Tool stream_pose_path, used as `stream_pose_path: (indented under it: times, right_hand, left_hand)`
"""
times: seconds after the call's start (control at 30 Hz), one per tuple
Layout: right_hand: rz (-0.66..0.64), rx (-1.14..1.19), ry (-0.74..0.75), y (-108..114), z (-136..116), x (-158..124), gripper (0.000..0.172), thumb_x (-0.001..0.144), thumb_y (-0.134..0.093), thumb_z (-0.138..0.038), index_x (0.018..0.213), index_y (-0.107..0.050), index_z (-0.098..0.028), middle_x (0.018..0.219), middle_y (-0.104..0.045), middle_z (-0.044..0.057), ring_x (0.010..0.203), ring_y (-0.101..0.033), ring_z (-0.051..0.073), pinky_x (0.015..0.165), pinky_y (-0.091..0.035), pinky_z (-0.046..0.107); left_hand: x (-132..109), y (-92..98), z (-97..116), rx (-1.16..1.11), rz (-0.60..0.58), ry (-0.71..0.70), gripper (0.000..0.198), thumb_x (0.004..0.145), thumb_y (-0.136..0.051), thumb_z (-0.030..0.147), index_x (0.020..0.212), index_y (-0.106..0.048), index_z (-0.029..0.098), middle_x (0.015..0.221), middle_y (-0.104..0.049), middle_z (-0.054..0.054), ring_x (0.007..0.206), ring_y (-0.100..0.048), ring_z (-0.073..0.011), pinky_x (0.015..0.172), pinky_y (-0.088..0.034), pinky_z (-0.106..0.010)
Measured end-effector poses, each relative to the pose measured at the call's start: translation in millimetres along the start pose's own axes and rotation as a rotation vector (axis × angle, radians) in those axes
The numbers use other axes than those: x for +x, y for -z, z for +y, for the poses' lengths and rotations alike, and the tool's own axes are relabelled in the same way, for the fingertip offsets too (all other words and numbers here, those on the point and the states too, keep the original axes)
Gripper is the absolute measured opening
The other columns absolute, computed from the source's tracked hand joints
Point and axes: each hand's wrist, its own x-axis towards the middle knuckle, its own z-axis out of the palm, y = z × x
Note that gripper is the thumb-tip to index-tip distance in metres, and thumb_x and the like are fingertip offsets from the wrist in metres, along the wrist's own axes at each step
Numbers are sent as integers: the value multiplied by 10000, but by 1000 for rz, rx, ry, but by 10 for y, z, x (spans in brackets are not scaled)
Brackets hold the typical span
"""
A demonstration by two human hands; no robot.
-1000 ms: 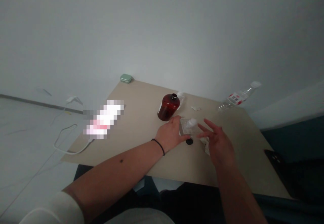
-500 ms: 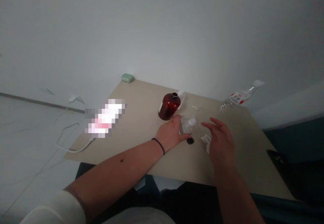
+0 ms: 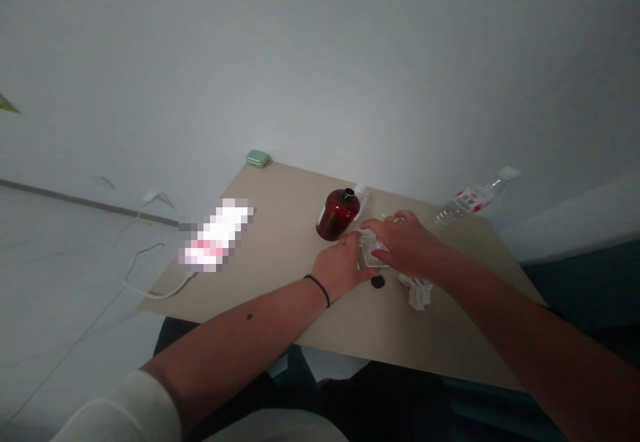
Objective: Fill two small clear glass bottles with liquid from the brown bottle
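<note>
Plastic container (image 3: 369, 257) mostly hidden between left hand (image 3: 343, 267), curled right hand (image 3: 405, 243); grip unclear.

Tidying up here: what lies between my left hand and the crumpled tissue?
A small round black object lies on the board, just below the clear plastic container, in the head view.

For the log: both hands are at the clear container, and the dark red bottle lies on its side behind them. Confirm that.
Wrong on one point: the head view shows the dark red bottle standing upright, not on its side. The rest holds: it is behind the left hand and right hand, both at the clear container.
</note>
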Motion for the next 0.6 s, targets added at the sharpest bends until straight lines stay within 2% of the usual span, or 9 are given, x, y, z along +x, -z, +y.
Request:
stream_pose_path:
  times: [0.1,0.23,0.47,0.6]
  right_hand:
    - [-25,-33,-52,-28,-68,39,492,914,-588,-237,1393,-534,-137,1174,-760,183,1112,-700,329,1015,-339,469]
    - [-50,-145,-81,-45,-169,28,367,983,-517,-264,1315,-563,-113,1067,-775,192,1028,-736,332,939,-365,446]
    - [-66,-157,-170,15,-268,47,349,981,-500,-254,1283,-562,-90,992,-777,202,953,-745,315,886,-388,419]
    - [-59,-118,-212,11,-275,44,297,999,-482,-272,1237,-586,-127,1021,-775,186,994,-736,298,926,-385,412]
  left_hand:
    - [2,17,17,2,-22,17,736,851,-787,499,1392,-415,168,1332,-667,-170,1180,-706,-347,922,-590,-424]
    - [3,47,53,21,-30,31,692,859,-770,511,1356,-433,168,1295,-678,-161,1140,-722,-340,898,-595,-424]
    - [10,33,77,1,-3,63,626,820,-806,466,1261,-478,167,1195,-706,-178,1017,-759,-355,809,-614,-438]
    - [-4,6,75,-6,14,42,612,837,-795,453,1272,-480,159,1204,-705,-185,1069,-745,-361,844,-606,-437]
